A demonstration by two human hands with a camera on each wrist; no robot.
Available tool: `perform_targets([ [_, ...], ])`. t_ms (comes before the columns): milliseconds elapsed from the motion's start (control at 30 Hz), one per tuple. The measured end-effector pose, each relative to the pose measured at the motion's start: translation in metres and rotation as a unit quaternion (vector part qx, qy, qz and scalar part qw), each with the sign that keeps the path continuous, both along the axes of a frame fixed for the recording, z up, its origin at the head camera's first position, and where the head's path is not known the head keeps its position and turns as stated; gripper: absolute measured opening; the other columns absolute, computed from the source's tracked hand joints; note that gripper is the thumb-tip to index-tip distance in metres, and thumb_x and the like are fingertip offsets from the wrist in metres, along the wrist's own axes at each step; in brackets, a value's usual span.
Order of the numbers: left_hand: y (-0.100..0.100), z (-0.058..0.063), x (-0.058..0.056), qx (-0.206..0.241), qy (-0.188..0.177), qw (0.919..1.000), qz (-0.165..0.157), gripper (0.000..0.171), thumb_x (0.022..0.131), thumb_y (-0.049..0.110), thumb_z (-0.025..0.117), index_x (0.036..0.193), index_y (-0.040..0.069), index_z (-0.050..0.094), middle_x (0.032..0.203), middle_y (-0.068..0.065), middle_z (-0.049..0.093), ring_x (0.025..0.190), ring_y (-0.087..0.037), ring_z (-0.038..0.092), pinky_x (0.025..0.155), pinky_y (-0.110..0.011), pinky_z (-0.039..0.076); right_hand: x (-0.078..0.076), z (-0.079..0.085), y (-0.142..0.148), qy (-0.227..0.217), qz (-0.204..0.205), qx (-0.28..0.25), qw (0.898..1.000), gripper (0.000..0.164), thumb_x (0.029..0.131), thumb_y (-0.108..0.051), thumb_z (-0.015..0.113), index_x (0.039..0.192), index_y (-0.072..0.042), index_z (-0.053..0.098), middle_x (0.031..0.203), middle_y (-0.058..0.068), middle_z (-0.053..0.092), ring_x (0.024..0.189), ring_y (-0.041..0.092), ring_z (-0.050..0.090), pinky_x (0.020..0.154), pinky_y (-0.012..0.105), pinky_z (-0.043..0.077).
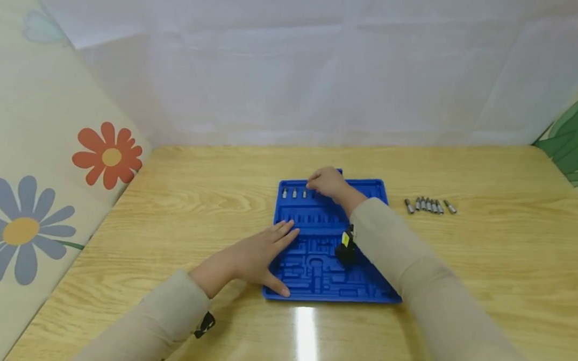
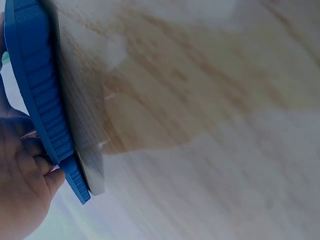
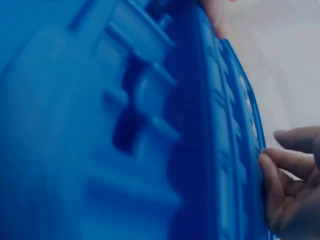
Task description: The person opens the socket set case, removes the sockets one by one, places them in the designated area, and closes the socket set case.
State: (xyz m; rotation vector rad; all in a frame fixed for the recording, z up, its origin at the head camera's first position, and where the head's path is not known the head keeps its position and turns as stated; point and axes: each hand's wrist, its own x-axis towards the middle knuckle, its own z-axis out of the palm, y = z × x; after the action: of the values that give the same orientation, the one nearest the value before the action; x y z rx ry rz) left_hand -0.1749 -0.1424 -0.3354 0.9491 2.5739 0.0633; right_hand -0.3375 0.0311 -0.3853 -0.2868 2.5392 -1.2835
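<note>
A blue molded tool tray (image 1: 342, 296) lies on the table, its top row holding several small metal screwdriver bits (image 1: 295, 193) at the left end. My left hand (image 1: 261, 254) rests spread over the tray's left edge, fingers extended; in the left wrist view that hand (image 2: 25, 175) is beside the tray's side wall (image 2: 40, 85). At the top row, my right hand (image 1: 329, 182) pinches with thumb and index finger at the slot beside the seated bits. The fingertips mostly hide the small dark bit there. In the right wrist view the right hand (image 3: 292, 185) pinches at the tray's far rim.
Several loose metal bits (image 1: 428, 205) lie in a loose row on the wooden table (image 1: 499, 254) to the right of the tray. Behind the table hangs a white sheet (image 1: 274, 83). A flower-patterned wall covering (image 1: 24, 136) stands at the left.
</note>
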Motion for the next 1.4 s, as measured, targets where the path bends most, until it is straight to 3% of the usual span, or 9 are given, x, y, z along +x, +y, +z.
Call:
perform_targets([
  [133, 0.0, 0.001, -0.001, 0.002, -0.002, 1.0, -0.001, 0.111, 0.06, 0.069, 0.055, 0.139, 0.008, 0.008, 0.143, -0.011, 0.001, 0.129, -0.025, -0.001, 0.102, -0.038, 0.013, -0.041, -0.043, -0.009, 0.068, 0.029, 0.081, 0.994, 0.027, 0.076, -0.023, 0.062, 0.057, -0.006, 0.056, 0.054, 0.0, 0.047, 0.048, 0.015, 0.039, 0.046, 0.03, 0.035],
  [233, -0.001, 0.001, -0.001, 0.006, -0.001, 1.0, -0.003, 0.111, 0.06, 0.069, 0.055, 0.139, 0.007, 0.008, 0.143, -0.011, 0.001, 0.129, -0.025, -0.001, 0.102, -0.038, 0.013, -0.043, -0.045, -0.014, 0.088, 0.046, 0.121, 0.988, 0.036, 0.077, -0.022, 0.06, 0.047, -0.013, 0.042, 0.045, -0.003, 0.033, 0.041, 0.014, 0.028, 0.042, 0.029, 0.028],
  [367, -0.002, 0.001, -0.002, 0.009, 0.001, 1.0, -0.004, 0.11, 0.061, 0.068, 0.055, 0.139, 0.007, 0.008, 0.143, -0.011, 0.001, 0.129, -0.026, -0.002, 0.102, -0.038, 0.013, -0.04, -0.044, -0.021, 0.082, 0.038, 0.109, 0.99, 0.038, 0.077, -0.023, 0.061, 0.045, -0.013, 0.042, 0.043, -0.002, 0.034, 0.039, 0.013, 0.028, 0.04, 0.029, 0.027],
  [600, -0.003, 0.001, 0.0, 0.01, 0.001, 0.9999, -0.005, 0.11, 0.061, 0.069, 0.054, 0.139, 0.006, 0.008, 0.143, -0.012, 0.0, 0.129, -0.027, -0.002, 0.102, -0.039, 0.013, -0.055, -0.054, -0.038, -0.023, -0.067, 0.09, 0.993, 0.02, 0.078, -0.024, 0.062, 0.075, -0.005, 0.062, 0.061, 0.005, 0.056, 0.052, 0.019, 0.054, 0.049, 0.032, 0.044],
  [833, -0.003, -0.001, 0.0, 0.021, 0.006, 0.9997, -0.009, 0.111, 0.061, 0.071, 0.052, 0.139, 0.006, 0.008, 0.143, -0.013, 0.0, 0.129, -0.027, -0.001, 0.102, -0.038, 0.012, -0.11, -0.113, -0.045, -0.052, -0.175, 0.057, 0.982, 0.04, 0.063, -0.026, 0.074, 0.092, -0.002, 0.061, 0.074, 0.004, 0.056, 0.057, 0.017, 0.052, 0.045, 0.031, 0.043],
  [967, -0.003, -0.002, -0.001, 0.023, 0.008, 0.9997, -0.008, 0.112, 0.06, 0.073, 0.05, 0.139, 0.007, 0.006, 0.143, -0.012, -0.001, 0.129, -0.026, -0.002, 0.102, -0.037, 0.012, -0.083, -0.079, -0.043, -0.057, -0.182, 0.062, 0.98, 0.038, 0.07, -0.023, 0.069, 0.099, -0.001, 0.06, 0.083, 0.007, 0.059, 0.061, 0.019, 0.055, 0.048, 0.032, 0.045],
  [1100, -0.004, -0.002, -0.001, 0.024, 0.004, 0.9997, -0.003, 0.112, 0.06, 0.073, 0.05, 0.139, 0.008, 0.005, 0.143, -0.012, -0.002, 0.129, -0.026, -0.003, 0.102, -0.038, 0.011, -0.056, -0.049, -0.041, -0.05, -0.132, 0.1, 0.985, 0.036, 0.081, -0.028, 0.06, 0.109, -0.005, 0.058, 0.103, 0.006, 0.058, 0.075, 0.017, 0.055, 0.056, 0.03, 0.046],
  [1267, -0.004, -0.003, -0.001, 0.029, -0.001, 0.9996, -0.002, 0.111, 0.06, 0.071, 0.051, 0.139, 0.007, 0.006, 0.143, -0.012, -0.001, 0.129, -0.026, -0.003, 0.102, -0.038, 0.011, -0.067, -0.068, -0.042, -0.037, -0.076, 0.15, 0.985, 0.043, 0.085, -0.038, 0.051, 0.122, -0.016, 0.05, 0.126, 0.001, 0.045, 0.106, 0.018, 0.047, 0.072, 0.031, 0.046],
  [1400, -0.002, -0.004, 0.0, 0.032, -0.004, 0.9995, -0.003, 0.111, 0.061, 0.072, 0.05, 0.139, 0.007, 0.006, 0.143, -0.012, -0.001, 0.129, -0.026, -0.003, 0.102, -0.037, 0.011, -0.075, -0.084, -0.039, -0.049, -0.088, 0.133, 0.986, 0.042, 0.084, -0.038, 0.052, 0.121, -0.018, 0.051, 0.124, 0.001, 0.047, 0.103, 0.019, 0.05, 0.068, 0.031, 0.048],
])
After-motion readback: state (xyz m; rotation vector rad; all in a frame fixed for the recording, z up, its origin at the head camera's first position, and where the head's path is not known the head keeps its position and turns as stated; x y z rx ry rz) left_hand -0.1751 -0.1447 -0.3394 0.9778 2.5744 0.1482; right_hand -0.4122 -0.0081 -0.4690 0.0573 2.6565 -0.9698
